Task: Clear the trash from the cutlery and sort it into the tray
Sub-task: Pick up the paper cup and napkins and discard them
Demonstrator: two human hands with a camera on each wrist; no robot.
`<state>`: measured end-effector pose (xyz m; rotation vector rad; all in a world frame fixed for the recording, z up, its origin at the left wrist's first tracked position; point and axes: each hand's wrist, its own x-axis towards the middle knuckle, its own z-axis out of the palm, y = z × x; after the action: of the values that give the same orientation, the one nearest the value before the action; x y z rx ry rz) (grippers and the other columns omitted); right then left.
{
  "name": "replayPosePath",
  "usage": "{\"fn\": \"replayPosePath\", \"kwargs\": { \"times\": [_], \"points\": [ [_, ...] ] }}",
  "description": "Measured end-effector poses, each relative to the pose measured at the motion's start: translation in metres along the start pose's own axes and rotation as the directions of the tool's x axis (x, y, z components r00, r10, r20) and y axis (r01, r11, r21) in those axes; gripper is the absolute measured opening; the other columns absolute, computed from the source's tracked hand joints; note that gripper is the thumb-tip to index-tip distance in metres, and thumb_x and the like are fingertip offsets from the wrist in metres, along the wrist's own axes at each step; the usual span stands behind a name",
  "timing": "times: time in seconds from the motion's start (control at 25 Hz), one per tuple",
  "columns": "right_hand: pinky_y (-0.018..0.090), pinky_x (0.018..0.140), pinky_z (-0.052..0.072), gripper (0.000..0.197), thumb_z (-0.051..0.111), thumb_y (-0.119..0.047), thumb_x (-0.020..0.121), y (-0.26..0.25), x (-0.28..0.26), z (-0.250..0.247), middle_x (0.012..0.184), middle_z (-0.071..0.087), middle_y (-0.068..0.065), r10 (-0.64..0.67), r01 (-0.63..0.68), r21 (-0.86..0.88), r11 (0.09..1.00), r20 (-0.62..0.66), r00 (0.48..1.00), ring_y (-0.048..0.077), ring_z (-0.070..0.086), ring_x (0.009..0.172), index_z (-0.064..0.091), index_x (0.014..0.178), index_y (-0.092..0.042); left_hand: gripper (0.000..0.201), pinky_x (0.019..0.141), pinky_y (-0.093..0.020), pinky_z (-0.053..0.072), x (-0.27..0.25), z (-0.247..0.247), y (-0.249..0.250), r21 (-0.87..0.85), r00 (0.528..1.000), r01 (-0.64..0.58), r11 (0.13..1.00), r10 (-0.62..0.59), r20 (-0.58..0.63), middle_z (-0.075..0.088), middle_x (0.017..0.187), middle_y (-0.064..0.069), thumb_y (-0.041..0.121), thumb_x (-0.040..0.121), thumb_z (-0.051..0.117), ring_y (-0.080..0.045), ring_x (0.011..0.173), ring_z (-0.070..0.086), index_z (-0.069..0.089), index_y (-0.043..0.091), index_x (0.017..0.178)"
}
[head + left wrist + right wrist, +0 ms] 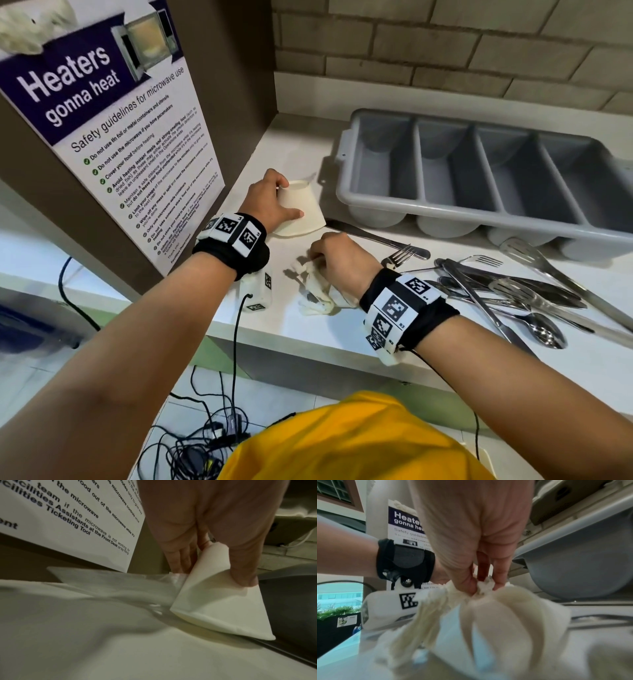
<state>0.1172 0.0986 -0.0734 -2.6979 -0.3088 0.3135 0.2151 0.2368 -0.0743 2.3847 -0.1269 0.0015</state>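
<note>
Two pieces of trash are in hand at once. The left hand (270, 202) curls its grip round a flattened paper cup (301, 209), thumb on one face and fingers behind, at the left end of the bench (308, 339) just beside the grey tray (479, 178). The right hand (342, 260) pinches a crumpled tissue (318, 298) by its gathered top, the rest sagging to the bench.

Both should weigh almost nothing. The cup is thin and already creased, so a light squeeze on its flat faces is enough. The tissue is soft and may tear; bunching it into the palm seems safer than a fingertip pinch. Something dark shows within its folds, possibly a utensil, though the view is too blurred to say.

The cutlery (496, 291) lies heaped to the right, stiff, slick steel, best lifted by the handles. All four tray compartments look empty.
</note>
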Motion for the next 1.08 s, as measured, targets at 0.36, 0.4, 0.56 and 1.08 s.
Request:
{"fn": "replayPosePath", "kwargs": {
  "times": [0.36, 0.4, 0.56, 1.08],
  "points": [
    [0.019, 0.067, 0.043, 0.023, 0.054, 0.000, 0.080, 0.001, -0.010, -0.029, 0.091, 0.071, 0.014, 0.028, 0.030, 0.200, 0.979, -0.281, 0.959, 0.024, 0.062, 0.078, 0.069, 0.097, -0.005, 0.058, 0.093, -0.029, 0.042, -0.009, -0.013, 0.011, -0.035, 0.983, -0.104, 0.994, 0.098, -0.153, 0.057, 0.122, -0.009, 0.020, 0.064, 0.082, -0.025, 0.105, 0.055, 0.053, 0.010, 0.113],
    [0.015, 0.060, 0.039, 0.021, 0.057, 0.000, 0.078, 0.002, -0.012, -0.033, 0.087, 0.071, 0.013, 0.038, 0.031, 0.220, 0.975, -0.304, 0.952, 0.020, 0.058, 0.072, 0.070, 0.094, -0.005, 0.058, 0.088, -0.023, 0.040, -0.011, -0.014, 0.015, -0.076, 0.979, -0.117, 0.990, 0.103, -0.177, 0.057, 0.122, -0.009, 0.018, 0.064, 0.082, -0.021, 0.100, 0.054, 0.053, 0.009, 0.114],
    [0.010, 0.056, 0.040, 0.012, 0.063, -0.002, 0.076, 0.013, -0.023, -0.054, 0.071, 0.066, 0.008, 0.121, 0.030, 0.326, 0.945, -0.434, 0.893, 0.015, 0.056, 0.065, 0.071, 0.084, -0.006, 0.058, 0.085, -0.025, 0.046, -0.021, -0.019, 0.033, -0.249, 0.963, -0.123, 0.961, 0.055, -0.264, 0.057, 0.124, -0.008, 0.017, 0.067, 0.080, -0.012, 0.094, 0.051, 0.051, 0.006, 0.116],
    [0.015, 0.066, 0.052, 0.031, 0.070, -0.003, 0.072, 0.110, -0.182, -0.119, 0.067, 0.063, -0.018, 0.376, 0.149, 0.570, 0.808, -0.693, 0.615, -0.003, 0.058, 0.061, 0.062, 0.068, -0.033, 0.065, 0.095, -0.033, 0.050, -0.132, 0.048, 0.177, -0.498, 0.970, -0.241, 0.833, 0.201, -0.133, 0.051, 0.111, 0.006, 0.028, 0.065, 0.070, -0.013, 0.106, 0.051, 0.044, 0.014, 0.123]
  ]
}}
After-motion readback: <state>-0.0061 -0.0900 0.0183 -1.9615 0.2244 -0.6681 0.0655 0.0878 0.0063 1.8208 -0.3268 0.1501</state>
